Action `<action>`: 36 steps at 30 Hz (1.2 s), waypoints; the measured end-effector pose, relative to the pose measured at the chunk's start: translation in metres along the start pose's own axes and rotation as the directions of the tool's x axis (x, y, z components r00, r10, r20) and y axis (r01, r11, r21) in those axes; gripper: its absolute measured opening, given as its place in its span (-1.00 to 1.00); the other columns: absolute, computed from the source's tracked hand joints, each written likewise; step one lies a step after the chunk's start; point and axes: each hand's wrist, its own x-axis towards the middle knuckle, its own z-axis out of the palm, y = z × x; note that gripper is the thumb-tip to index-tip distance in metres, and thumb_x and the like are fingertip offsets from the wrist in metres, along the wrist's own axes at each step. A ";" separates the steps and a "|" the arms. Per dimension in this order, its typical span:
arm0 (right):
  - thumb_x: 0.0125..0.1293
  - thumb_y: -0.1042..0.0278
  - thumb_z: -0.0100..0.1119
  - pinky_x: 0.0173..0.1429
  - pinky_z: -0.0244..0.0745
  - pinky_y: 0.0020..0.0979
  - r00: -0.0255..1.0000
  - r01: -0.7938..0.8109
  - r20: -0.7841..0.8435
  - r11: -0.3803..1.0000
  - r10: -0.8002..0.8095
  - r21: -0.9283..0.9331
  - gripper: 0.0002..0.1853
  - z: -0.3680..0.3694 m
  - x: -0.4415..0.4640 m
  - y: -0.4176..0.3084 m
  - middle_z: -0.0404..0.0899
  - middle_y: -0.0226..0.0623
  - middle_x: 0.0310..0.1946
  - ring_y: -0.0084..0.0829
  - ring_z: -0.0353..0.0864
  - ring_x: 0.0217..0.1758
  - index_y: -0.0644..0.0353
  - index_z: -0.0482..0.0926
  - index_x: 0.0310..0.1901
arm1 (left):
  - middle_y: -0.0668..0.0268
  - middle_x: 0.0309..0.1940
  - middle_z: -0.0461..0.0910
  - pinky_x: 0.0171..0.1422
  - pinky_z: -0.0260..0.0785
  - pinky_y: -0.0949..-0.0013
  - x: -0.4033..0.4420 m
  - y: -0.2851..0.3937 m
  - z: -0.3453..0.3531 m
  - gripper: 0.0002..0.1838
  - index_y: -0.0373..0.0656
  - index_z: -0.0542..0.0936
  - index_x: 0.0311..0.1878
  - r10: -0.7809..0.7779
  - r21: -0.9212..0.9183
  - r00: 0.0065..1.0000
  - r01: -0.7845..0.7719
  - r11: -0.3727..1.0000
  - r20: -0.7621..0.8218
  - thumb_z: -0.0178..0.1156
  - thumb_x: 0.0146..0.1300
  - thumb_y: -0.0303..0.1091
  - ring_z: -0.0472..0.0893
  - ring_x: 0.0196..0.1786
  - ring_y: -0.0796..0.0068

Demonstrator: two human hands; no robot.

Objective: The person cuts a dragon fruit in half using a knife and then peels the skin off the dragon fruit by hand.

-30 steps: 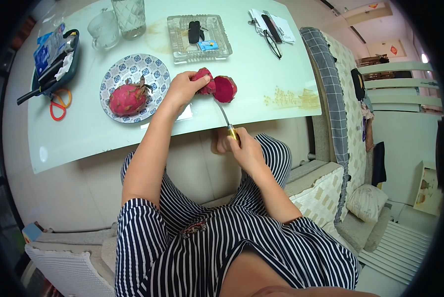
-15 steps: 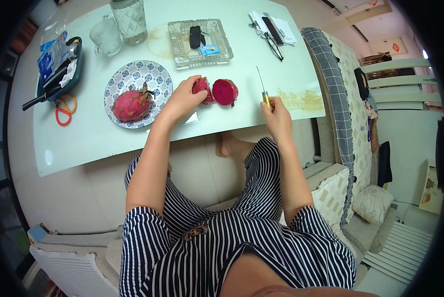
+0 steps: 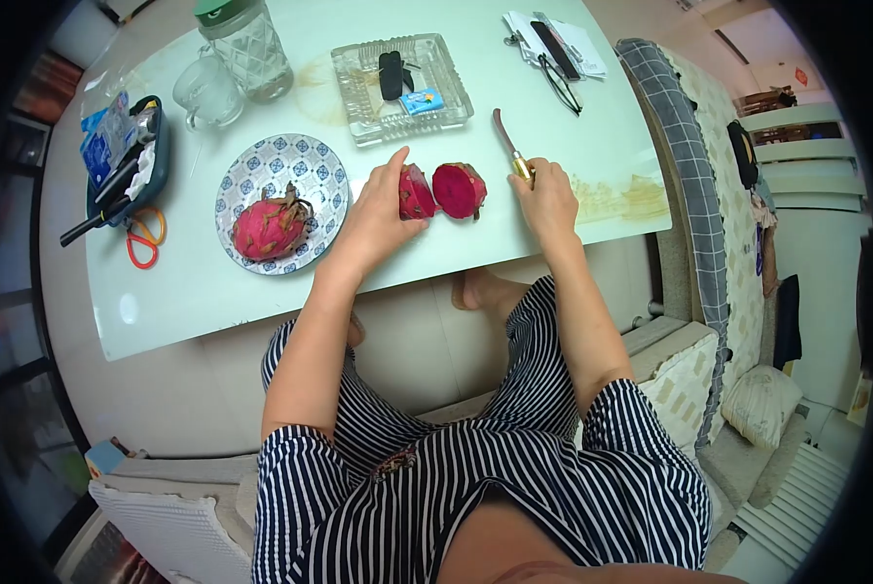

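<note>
Two pieces of a cut dragon fruit, pink-skinned with deep magenta flesh, lay close together to the right of a round white plate with blue patterned tiles [image 3: 280, 156], on a pale green glass-topped table [image 3: 183, 304]. The piece nearer the plate [image 3: 416, 195] sat beside the person's left hand [image 3: 376, 224], whose thumb and forefinger stood well apart, loosely framing that piece's near-plate side; whether the palm pressed against it could not be told. The piece farther from the plate [image 3: 459, 192] showed its round cut face. Beyond that, farther right of the plate, the right hand [image 3: 550, 198] had its fingers curled round the gold-coloured handle of a slim knife with a curved blade [image 3: 504, 136], which pointed away from the person; whether the blade met the glass was unclear. On the plate itself rested a whole pink dragon fruit with dry, greenish scales [image 3: 271, 229]. Behind the plate and slightly left stood a clear glass mug [image 3: 209, 94] and a patterned glass jar with a green lid [image 3: 248, 60]; behind it to the right was a square, clear glass tray [image 3: 358, 105]. Left of the plate were a dark teal plastic bin [image 3: 160, 146] and orange-and-red-handled scissors [image 3: 154, 239].
</note>
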 end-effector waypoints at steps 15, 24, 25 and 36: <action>0.49 0.26 0.17 0.01 0.47 -0.38 0.987 -0.121 0.163 0.612 -0.013 0.781 -0.69 -0.049 -0.007 -0.028 0.57 -0.25 -0.11 -0.36 0.55 -0.14 0.24 0.59 0.14 | 0.12 0.31 0.49 0.53 0.31 0.14 -0.005 0.018 -0.032 -0.05 -0.25 0.26 0.48 -0.010 -0.972 0.999 -0.034 0.232 -0.037 0.57 0.08 -0.25 0.50 0.37 0.20; 0.50 0.34 0.16 0.03 0.47 -0.44 0.937 0.155 0.009 0.441 -0.348 0.884 -0.72 -0.057 -0.032 -0.085 0.57 -0.25 -0.12 -0.40 0.56 -0.11 0.30 0.59 0.13 | 0.12 0.28 0.53 0.44 0.37 0.09 0.005 0.026 -0.023 -0.21 -0.34 0.34 0.40 0.014 -0.983 0.998 -0.064 0.169 -0.063 0.47 0.24 -0.15 0.54 0.32 0.25; 0.51 0.34 0.16 0.03 0.47 -0.43 0.936 0.183 -0.019 0.440 -0.351 0.879 -0.72 -0.057 -0.032 -0.085 0.58 -0.24 -0.12 -0.39 0.57 -0.11 0.30 0.59 0.12 | 0.12 0.28 0.53 0.44 0.37 0.09 0.006 0.026 -0.023 -0.21 -0.34 0.34 0.40 0.012 -0.984 0.998 -0.062 0.169 -0.061 0.47 0.24 -0.15 0.54 0.32 0.25; 0.50 0.32 0.16 -0.02 0.49 -0.42 0.935 0.128 0.044 0.450 -0.353 0.884 -0.71 -0.053 -0.034 -0.089 0.59 -0.20 -0.11 -0.37 0.58 -0.15 0.32 0.60 0.12 | 0.13 0.23 0.58 0.42 0.39 0.19 0.015 0.020 -0.017 -0.30 -0.36 0.40 0.35 0.003 -0.923 0.985 -0.164 0.348 -0.174 0.49 0.22 -0.32 0.59 0.25 0.29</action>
